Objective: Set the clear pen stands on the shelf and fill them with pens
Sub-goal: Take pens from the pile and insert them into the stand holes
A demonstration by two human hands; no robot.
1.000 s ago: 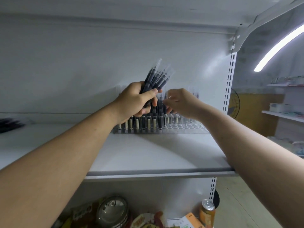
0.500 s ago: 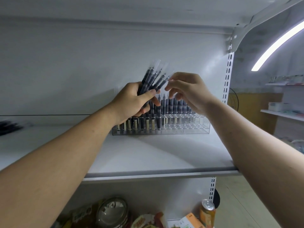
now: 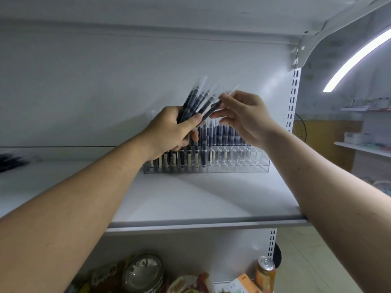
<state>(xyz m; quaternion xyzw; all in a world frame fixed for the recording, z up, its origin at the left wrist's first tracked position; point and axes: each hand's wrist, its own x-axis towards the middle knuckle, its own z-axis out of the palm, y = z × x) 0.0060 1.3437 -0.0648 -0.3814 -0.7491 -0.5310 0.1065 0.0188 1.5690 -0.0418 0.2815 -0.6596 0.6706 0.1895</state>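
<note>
Left hand [image 3: 169, 130] raised above the shelf [image 3: 201, 199], fingers and thumb wrapped round a bundle of pens [image 3: 195, 100]. The pens are dark-barrelled with clear caps and fan up and to the right from the fist.

Right hand [image 3: 245, 117] just beside the left, thumb and forefinger pinching one pen [image 3: 211, 108] at the right edge of the fan. Its other fingers are loosely curved.

Clear pen stand [image 3: 243, 166] stands on the shelf directly below and behind both hands. Pens stand upright in its slots under the left hand and along the back rows; front slots under the right wrist are bare.

Blurred dark pile [image 3: 10, 162] far out past the left forearm. Drink can [image 3: 265, 269] on the level below, under the right forearm.
</note>
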